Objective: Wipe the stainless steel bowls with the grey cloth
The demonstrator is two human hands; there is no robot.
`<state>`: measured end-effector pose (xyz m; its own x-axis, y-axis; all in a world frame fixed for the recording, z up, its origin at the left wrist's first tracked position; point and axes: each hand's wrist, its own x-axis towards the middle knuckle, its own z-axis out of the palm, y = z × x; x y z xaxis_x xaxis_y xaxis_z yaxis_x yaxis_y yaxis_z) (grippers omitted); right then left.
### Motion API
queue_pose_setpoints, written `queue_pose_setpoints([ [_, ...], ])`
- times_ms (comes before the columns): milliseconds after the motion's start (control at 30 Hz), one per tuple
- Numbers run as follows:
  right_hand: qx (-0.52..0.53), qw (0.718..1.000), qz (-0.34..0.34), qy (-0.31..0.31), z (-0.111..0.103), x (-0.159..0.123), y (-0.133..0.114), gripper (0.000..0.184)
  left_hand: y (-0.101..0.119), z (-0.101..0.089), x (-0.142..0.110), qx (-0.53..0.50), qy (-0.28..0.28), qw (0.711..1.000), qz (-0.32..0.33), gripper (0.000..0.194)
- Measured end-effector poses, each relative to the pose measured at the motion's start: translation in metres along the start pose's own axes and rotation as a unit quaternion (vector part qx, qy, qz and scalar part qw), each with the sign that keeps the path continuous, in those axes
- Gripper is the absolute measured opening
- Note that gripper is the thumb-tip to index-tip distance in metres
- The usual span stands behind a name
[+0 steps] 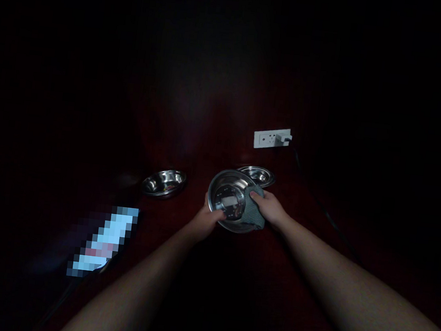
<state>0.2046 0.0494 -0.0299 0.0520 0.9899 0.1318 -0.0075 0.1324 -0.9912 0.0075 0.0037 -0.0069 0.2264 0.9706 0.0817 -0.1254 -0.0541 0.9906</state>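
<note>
A shiny steel bowl (pixel 228 198) is tilted up toward me above a dark reddish table (pixel 206 148). My left hand (pixel 208 219) grips its lower left rim, thumb inside the bowl. My right hand (pixel 269 205) is closed on a grey cloth (pixel 253 214), which it presses against the bowl's right inner side. The scene is very dim and only the middle is lit.
A second steel bowl (pixel 164 181) rests on the table to the left. A third steel bowl (pixel 258 174) lies just behind the held one. A white power strip (pixel 271 138) with a plug and dark cable sits further back. A lit, blurred screen (pixel 105 240) glows at the left.
</note>
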Motion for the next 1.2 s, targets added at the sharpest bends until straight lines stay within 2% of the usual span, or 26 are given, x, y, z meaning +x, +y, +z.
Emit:
queue_pose_setpoints([
  [167, 0.012, 1.000, 0.008, -0.021, 0.000, -0.003, -0.003, 0.019, 0.007, -0.001, -0.005, 0.026, 0.006, 0.999, -0.031, 0.061],
  [333, 0.035, 0.999, 0.016, -0.018, 0.002, -0.004, -0.006, 0.022, -0.006, -0.001, 0.001, 0.031, 0.051, 0.996, 0.066, 0.052],
  [433, 0.052, 0.999, 0.009, -0.001, 0.005, -0.004, -0.007, 0.024, -0.012, -0.001, 0.005, 0.042, 0.074, 0.989, 0.123, 0.054],
  [600, 0.066, 0.997, -0.007, 0.029, 0.009, -0.003, -0.006, 0.031, -0.011, 0.003, 0.006, 0.042, 0.040, 0.984, 0.167, 0.067],
  [733, 0.045, 0.997, -0.029, 0.049, 0.008, 0.000, 0.000, 0.031, -0.013, 0.005, 0.009, 0.020, 0.025, 0.990, 0.138, 0.070],
  [900, 0.002, 0.997, -0.054, 0.057, 0.005, 0.002, 0.003, 0.029, -0.012, 0.004, 0.010, 0.030, 0.030, 0.995, 0.085, 0.060],
  [1033, -0.016, 0.994, -0.064, 0.087, 0.005, -0.003, -0.004, 0.029, -0.008, 0.004, 0.007, 0.043, 0.024, 0.997, 0.057, 0.049],
  [1200, -0.047, 0.987, -0.084, 0.129, 0.006, -0.008, -0.012, 0.031, -0.008, 0.006, 0.006, 0.048, 0.014, 0.996, 0.074, 0.043],
])
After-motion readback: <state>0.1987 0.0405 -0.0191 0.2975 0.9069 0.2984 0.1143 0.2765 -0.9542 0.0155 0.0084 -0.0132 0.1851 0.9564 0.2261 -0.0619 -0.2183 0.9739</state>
